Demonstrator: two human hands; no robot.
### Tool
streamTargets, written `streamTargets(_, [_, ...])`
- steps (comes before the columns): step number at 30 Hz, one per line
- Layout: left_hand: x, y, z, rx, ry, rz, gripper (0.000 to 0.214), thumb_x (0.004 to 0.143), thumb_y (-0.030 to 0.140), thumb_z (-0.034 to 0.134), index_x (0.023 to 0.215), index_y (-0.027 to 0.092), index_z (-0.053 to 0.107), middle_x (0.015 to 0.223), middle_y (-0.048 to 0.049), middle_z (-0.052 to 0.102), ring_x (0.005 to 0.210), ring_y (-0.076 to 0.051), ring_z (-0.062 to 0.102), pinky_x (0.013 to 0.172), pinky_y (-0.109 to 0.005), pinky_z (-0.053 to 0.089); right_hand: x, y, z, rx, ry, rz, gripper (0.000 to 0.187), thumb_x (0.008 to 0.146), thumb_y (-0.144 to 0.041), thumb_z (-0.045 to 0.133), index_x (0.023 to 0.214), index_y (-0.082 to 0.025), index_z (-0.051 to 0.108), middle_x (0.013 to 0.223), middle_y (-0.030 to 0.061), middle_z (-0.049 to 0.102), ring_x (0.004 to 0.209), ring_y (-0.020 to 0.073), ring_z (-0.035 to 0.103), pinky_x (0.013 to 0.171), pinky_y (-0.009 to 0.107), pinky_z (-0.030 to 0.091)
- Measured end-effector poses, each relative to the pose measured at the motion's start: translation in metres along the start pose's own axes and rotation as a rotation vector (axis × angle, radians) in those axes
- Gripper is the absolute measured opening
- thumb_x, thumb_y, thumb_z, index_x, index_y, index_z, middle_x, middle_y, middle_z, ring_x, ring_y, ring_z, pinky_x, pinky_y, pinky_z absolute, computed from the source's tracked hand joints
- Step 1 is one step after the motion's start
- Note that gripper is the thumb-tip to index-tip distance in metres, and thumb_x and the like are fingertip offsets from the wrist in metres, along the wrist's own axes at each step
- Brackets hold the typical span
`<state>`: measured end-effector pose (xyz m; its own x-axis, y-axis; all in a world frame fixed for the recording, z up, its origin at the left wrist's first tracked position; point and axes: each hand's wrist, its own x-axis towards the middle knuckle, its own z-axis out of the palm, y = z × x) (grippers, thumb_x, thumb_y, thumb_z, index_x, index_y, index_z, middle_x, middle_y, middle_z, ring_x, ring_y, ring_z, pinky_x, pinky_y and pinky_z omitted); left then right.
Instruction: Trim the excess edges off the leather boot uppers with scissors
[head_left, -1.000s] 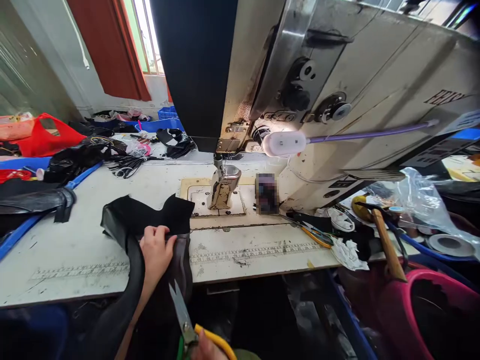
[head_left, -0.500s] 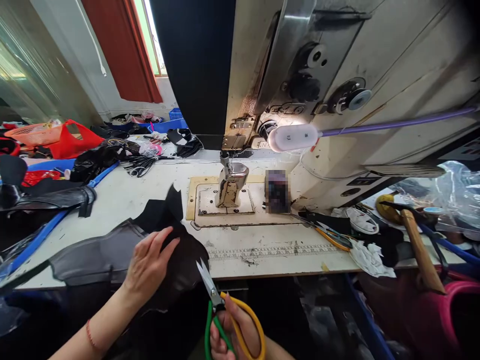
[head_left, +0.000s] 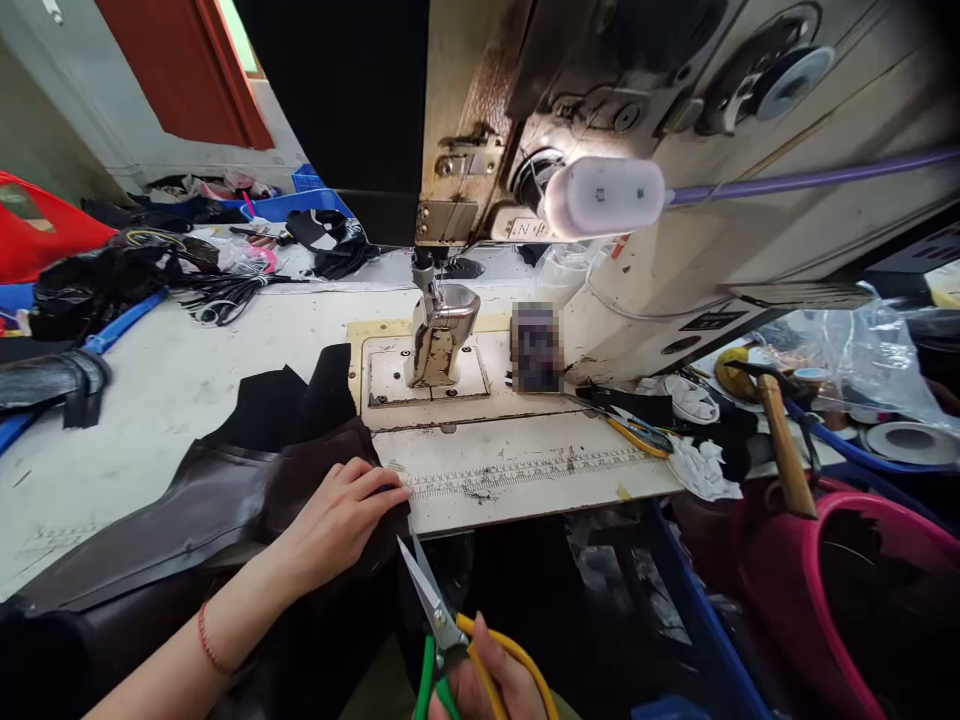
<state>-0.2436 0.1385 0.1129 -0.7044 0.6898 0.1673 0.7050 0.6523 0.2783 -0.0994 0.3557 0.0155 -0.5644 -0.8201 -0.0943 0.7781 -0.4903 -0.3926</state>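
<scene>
Dark leather is covered by the left hand, its grip unclear; just below, parted scissors are gripped by the right hand. Ahead, the ruler-marked counter is occupied by a sewing machine — "N" legible — and, rightward, crumpled tissue.

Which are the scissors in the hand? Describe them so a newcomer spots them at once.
Start at the big sewing machine and come down its white table to the near edge. Just below it, at the bottom of the picture, the right hand holds the scissors. One handle is green and one yellow, unlike the orange-handled tool lying on the table.
</scene>
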Motion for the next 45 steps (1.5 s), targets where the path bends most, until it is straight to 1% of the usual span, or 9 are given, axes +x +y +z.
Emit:
streamTargets(3, [0.001, 0.002, 0.003, -0.015, 0.029, -0.003, 0.026, 0.097, 0.021, 0.046, 0.11, 0.03, 0.066, 0.108, -0.0049, 0.063, 0.091, -0.021, 0.049, 0.073, -0.035, 0.037, 0.001, 0.007, -0.003, 0.039, 0.065, 0.023, 0.088, 0.075, -0.091, 0.025, 0.062, -0.012, 0.059, 0.044, -0.0019, 0.042, 0.039, 0.0082, 0.036, 0.043, 0.022, 0.022])
streamTargets(8, [0.0, 0.004, 0.005, -0.027, 0.054, -0.01, 0.021, 0.098, 0.019, 0.044, 0.094, 0.023, 0.064, 0.101, -0.0036, 0.064, 0.087, -0.019, 0.048, 0.072, -0.036, 0.032, 0.006, 0.005, 0.0, 0.045, 0.123, 0.054, 0.089, 0.071, -0.093, 0.028, 0.066, -0.01, 0.06, 0.051, 0.0017, 0.048, 0.048, 0.0111, 0.047, 0.051, 0.023, 0.031])
streamTargets(19, [0.0, 0.009, 0.006, -0.024, 0.1, -0.039, 0.022, 0.094, 0.01, 0.044, 0.094, 0.025, 0.06, 0.104, -0.0016, 0.063, 0.09, -0.02, 0.051, 0.075, -0.036, 0.036, 0.022, 0.003, 0.002, 0.138, 0.096, 0.006, 0.078, 0.071, -0.09, 0.041, 0.054, -0.015, 0.053, 0.035, -0.0046, 0.036, 0.03, 0.0063, 0.03, 0.037, 0.02, 0.022])
streamTargets(23, [0.002, 0.027, 0.008, -0.011, 0.233, -0.234, 0.01, 0.095, 0.021, 0.047, 0.101, 0.017, 0.054, 0.107, -0.0099, 0.053, 0.085, -0.019, 0.052, 0.072, -0.035, 0.045, 0.022, 0.003, 0.003, 0.154, 0.079, -0.003, 0.076, 0.073, -0.087, 0.042, 0.054, -0.015, 0.053, 0.035, -0.0048, 0.035, 0.03, 0.0066, 0.031, 0.037, 0.02, 0.023])
streamTargets(26, [0.005, 0.049, 0.015, 0.02, 0.288, -0.403, 0.024, 0.09, 0.037, 0.056, 0.084, 0.016, 0.048, 0.095, -0.0096, 0.046, 0.079, -0.022, 0.048, 0.067, -0.039, 0.049, 0.017, 0.003, -0.001, 0.112, 0.128, 0.01, 0.076, 0.074, -0.087, 0.042, 0.056, -0.015, 0.054, 0.038, -0.0039, 0.037, 0.033, 0.0075, 0.033, 0.038, 0.02, 0.027])
streamTargets(28, [0.006, 0.062, 0.021, 0.043, 0.295, -0.454, 0.023, 0.089, 0.033, 0.057, 0.075, 0.019, 0.044, 0.092, -0.0092, 0.045, 0.084, -0.025, 0.047, 0.072, -0.045, 0.05, 0.012, 0.005, -0.006, 0.051, 0.189, 0.014, 0.076, 0.076, -0.086, 0.039, 0.055, -0.014, 0.054, 0.039, -0.003, 0.039, 0.034, 0.0077, 0.033, 0.039, 0.021, 0.027])
streamTargets(34, [-0.001, 0.082, 0.033, -0.026, 0.35, -0.498, 0.016, 0.09, 0.013, 0.048, 0.075, 0.018, 0.046, 0.115, -0.0154, 0.044, 0.11, -0.031, 0.044, 0.083, -0.051, 0.052, -0.001, 0.012, -0.022, -0.128, 0.301, 0.095, 0.086, 0.075, -0.091, 0.027, 0.06, -0.012, 0.058, 0.049, 0.0022, 0.047, 0.045, 0.0106, 0.045, 0.047, 0.022, 0.03])
streamTargets(40, [-0.013, 0.092, 0.035, -0.105, 0.327, -0.523, 0.018, 0.091, 0.012, 0.047, 0.074, 0.019, 0.046, 0.151, -0.016, 0.027, 0.136, -0.035, 0.03, 0.098, -0.06, 0.046, -0.001, 0.009, -0.011, -0.091, 0.249, 0.074, 0.09, 0.074, -0.093, 0.018, 0.059, -0.013, 0.056, 0.045, 0.0015, 0.044, 0.042, 0.0103, 0.042, 0.045, 0.023, 0.028])
streamTargets(45, [-0.021, 0.092, 0.035, -0.161, 0.257, -0.515, 0.019, 0.091, 0.015, 0.046, 0.072, 0.02, 0.049, 0.16, -0.0122, 0.012, 0.143, -0.035, 0.022, 0.097, -0.057, 0.048, 0.003, 0.004, -0.008, -0.007, 0.177, 0.088, 0.09, 0.075, -0.092, 0.017, 0.059, -0.012, 0.056, 0.042, -0.0006, 0.042, 0.037, 0.0078, 0.037, 0.04, 0.02, 0.022])
